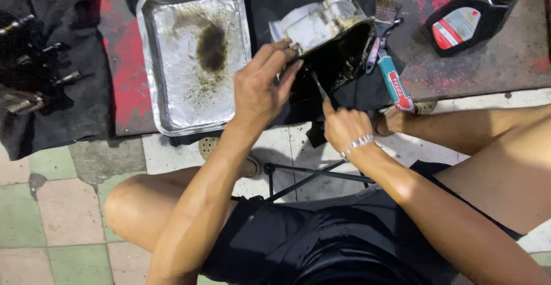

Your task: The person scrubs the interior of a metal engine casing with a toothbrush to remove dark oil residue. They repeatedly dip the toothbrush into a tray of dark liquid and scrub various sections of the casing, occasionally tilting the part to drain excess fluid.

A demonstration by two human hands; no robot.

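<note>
Left hand [261, 87] gripping greasy engine cover [321, 24], right hand [343, 125] pinching half-hidden thin tool [319, 85] inside.

A dented metal tray [172, 61] with a dark oily stain lies on a black cloth [74, 107]. To its left, dark greasy metal parts [28, 61] rest on the cloth. A paintbrush [385, 11] and a blue-handled tool [395, 83] lie side by side. A black oil bottle [470, 12] lies tilted on the red-stained surface [499, 61]. Green and pink floor tiles [46, 216] show below.
</note>
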